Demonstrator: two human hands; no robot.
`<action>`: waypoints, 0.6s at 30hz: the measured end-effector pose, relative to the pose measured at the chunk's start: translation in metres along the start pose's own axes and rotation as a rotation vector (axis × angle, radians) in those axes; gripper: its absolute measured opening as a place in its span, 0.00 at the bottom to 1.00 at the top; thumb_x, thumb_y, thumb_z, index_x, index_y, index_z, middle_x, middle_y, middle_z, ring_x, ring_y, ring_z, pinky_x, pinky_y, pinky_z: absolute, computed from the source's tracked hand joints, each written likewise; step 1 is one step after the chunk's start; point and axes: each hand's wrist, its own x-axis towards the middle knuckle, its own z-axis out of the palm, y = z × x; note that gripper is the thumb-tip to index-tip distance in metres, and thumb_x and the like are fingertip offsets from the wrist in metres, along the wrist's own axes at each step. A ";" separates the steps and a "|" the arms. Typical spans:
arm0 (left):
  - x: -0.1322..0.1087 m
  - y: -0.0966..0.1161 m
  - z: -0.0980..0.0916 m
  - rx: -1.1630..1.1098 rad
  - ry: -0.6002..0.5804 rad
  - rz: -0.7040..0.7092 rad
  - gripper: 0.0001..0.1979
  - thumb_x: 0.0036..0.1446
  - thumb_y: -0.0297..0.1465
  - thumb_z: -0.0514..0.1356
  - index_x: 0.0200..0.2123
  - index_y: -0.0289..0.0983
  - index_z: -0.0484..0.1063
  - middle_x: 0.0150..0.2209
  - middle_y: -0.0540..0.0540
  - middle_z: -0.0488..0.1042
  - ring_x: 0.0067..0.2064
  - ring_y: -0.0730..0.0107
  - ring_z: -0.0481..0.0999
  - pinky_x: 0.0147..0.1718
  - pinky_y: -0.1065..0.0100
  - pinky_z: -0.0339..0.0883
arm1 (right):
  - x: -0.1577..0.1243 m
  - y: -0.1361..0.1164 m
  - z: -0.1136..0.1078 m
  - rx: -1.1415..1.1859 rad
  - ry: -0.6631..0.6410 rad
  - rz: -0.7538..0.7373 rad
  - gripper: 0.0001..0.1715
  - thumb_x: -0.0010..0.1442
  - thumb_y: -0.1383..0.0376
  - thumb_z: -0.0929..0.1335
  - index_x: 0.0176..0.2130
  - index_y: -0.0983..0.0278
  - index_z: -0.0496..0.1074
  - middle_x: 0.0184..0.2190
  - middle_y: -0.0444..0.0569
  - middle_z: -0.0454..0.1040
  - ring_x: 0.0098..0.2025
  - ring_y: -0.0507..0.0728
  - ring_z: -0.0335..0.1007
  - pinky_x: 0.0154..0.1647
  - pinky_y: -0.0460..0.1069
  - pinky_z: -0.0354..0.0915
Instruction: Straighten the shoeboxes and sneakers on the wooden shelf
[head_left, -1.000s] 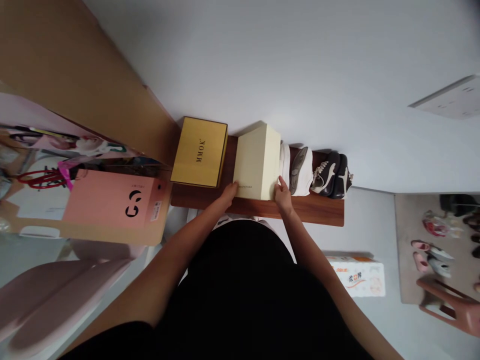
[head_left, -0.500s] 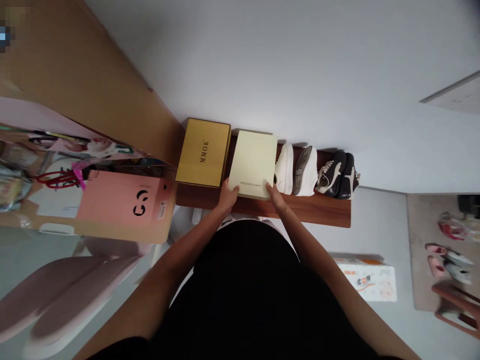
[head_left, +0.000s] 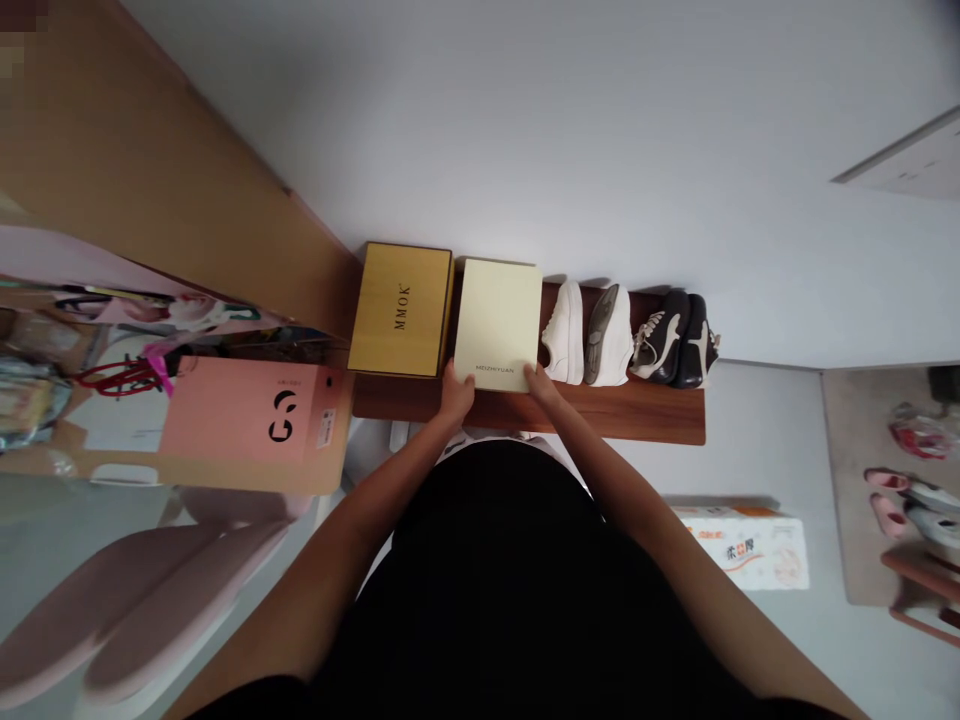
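A cream shoebox (head_left: 498, 315) marked MEIZHIYUAN lies on the brown wooden shelf (head_left: 600, 410). My left hand (head_left: 456, 393) grips its near left corner, thumb on the lid. At the near right corner my right hand (head_left: 540, 382) holds it the same way; the other fingers of both hands are mostly hidden. Just left of it, a narrow gap away, sits a yellow shoebox (head_left: 400, 310) marked MMOK. To the right stand white sneakers (head_left: 565, 335), one tipped to show its grey sole, then a pair of dark brown shoes (head_left: 666, 340) with cream trim.
A pink box (head_left: 236, 410) and loose items lie on a table at left, below a tall brown board (head_left: 225, 190). A pink chair (head_left: 150, 600) stands at lower left. A white tissue pack (head_left: 750, 550) is on the floor at right, with slippers (head_left: 889, 510) beyond it.
The cream box has shifted slightly left, nearer the yellow box, and sits straighter, with both hands still on it. More of the nearest white sneaker shows. The camera view has turned a little.
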 end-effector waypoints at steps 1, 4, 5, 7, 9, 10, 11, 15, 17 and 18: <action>0.001 0.001 0.000 0.007 -0.003 0.002 0.33 0.62 0.28 0.58 0.70 0.36 0.58 0.68 0.36 0.66 0.69 0.58 0.66 0.69 0.58 0.56 | 0.002 0.000 0.000 -0.010 -0.004 -0.004 0.27 0.69 0.55 0.63 0.60 0.68 0.69 0.61 0.58 0.74 0.62 0.62 0.69 0.69 0.60 0.61; 0.006 0.006 0.001 0.033 0.007 0.008 0.34 0.63 0.28 0.58 0.71 0.36 0.56 0.70 0.37 0.63 0.70 0.59 0.63 0.71 0.60 0.53 | 0.007 -0.001 -0.001 -0.050 -0.012 0.001 0.28 0.70 0.56 0.62 0.62 0.67 0.68 0.61 0.58 0.74 0.62 0.62 0.69 0.69 0.61 0.60; 0.006 0.008 0.001 0.049 0.015 0.010 0.34 0.63 0.28 0.58 0.71 0.36 0.55 0.71 0.36 0.62 0.71 0.58 0.61 0.71 0.60 0.51 | 0.008 -0.001 -0.001 -0.061 -0.005 -0.001 0.27 0.69 0.56 0.63 0.62 0.67 0.68 0.60 0.57 0.74 0.63 0.62 0.69 0.69 0.61 0.59; 0.005 0.012 0.001 0.103 0.029 0.008 0.36 0.62 0.28 0.58 0.72 0.34 0.54 0.72 0.35 0.58 0.74 0.56 0.56 0.73 0.60 0.46 | 0.007 -0.001 -0.003 -0.083 0.013 -0.026 0.26 0.67 0.56 0.66 0.60 0.65 0.71 0.59 0.56 0.75 0.63 0.63 0.69 0.71 0.61 0.57; -0.001 0.015 -0.001 0.178 0.037 0.025 0.38 0.61 0.28 0.59 0.73 0.32 0.52 0.74 0.33 0.54 0.75 0.53 0.51 0.74 0.58 0.41 | 0.003 0.000 -0.010 -0.113 0.043 -0.049 0.24 0.65 0.56 0.68 0.56 0.64 0.74 0.58 0.56 0.77 0.61 0.63 0.70 0.71 0.62 0.56; -0.006 0.016 -0.001 0.216 0.041 0.057 0.39 0.61 0.28 0.59 0.73 0.32 0.51 0.74 0.32 0.52 0.76 0.51 0.49 0.74 0.56 0.39 | 0.000 0.002 -0.016 -0.123 0.058 -0.062 0.24 0.64 0.56 0.69 0.55 0.63 0.75 0.57 0.56 0.77 0.60 0.64 0.71 0.70 0.62 0.57; -0.012 0.018 -0.001 0.246 0.045 0.109 0.39 0.62 0.29 0.60 0.73 0.32 0.50 0.75 0.31 0.50 0.76 0.51 0.47 0.75 0.54 0.38 | -0.005 0.004 -0.024 -0.125 0.073 -0.081 0.24 0.63 0.55 0.69 0.55 0.63 0.75 0.57 0.56 0.77 0.59 0.64 0.73 0.69 0.62 0.59; -0.038 0.023 0.012 0.211 -0.015 0.362 0.35 0.64 0.32 0.59 0.72 0.37 0.54 0.74 0.34 0.53 0.76 0.53 0.50 0.74 0.50 0.43 | -0.023 0.020 -0.081 -0.121 0.283 -0.158 0.30 0.62 0.49 0.68 0.55 0.65 0.74 0.53 0.59 0.78 0.52 0.63 0.76 0.60 0.61 0.69; -0.047 0.029 0.034 0.125 -0.166 0.400 0.31 0.66 0.33 0.58 0.70 0.39 0.56 0.70 0.34 0.61 0.72 0.53 0.60 0.70 0.49 0.55 | -0.028 0.032 -0.118 -0.188 0.470 -0.157 0.33 0.61 0.48 0.68 0.56 0.67 0.73 0.54 0.62 0.76 0.51 0.63 0.75 0.57 0.60 0.71; -0.050 0.034 0.049 0.090 -0.261 0.395 0.30 0.67 0.33 0.57 0.70 0.39 0.57 0.69 0.35 0.64 0.70 0.54 0.64 0.68 0.49 0.60 | -0.027 0.038 -0.135 -0.244 0.548 -0.150 0.35 0.61 0.48 0.68 0.57 0.68 0.72 0.55 0.64 0.75 0.52 0.64 0.75 0.57 0.60 0.71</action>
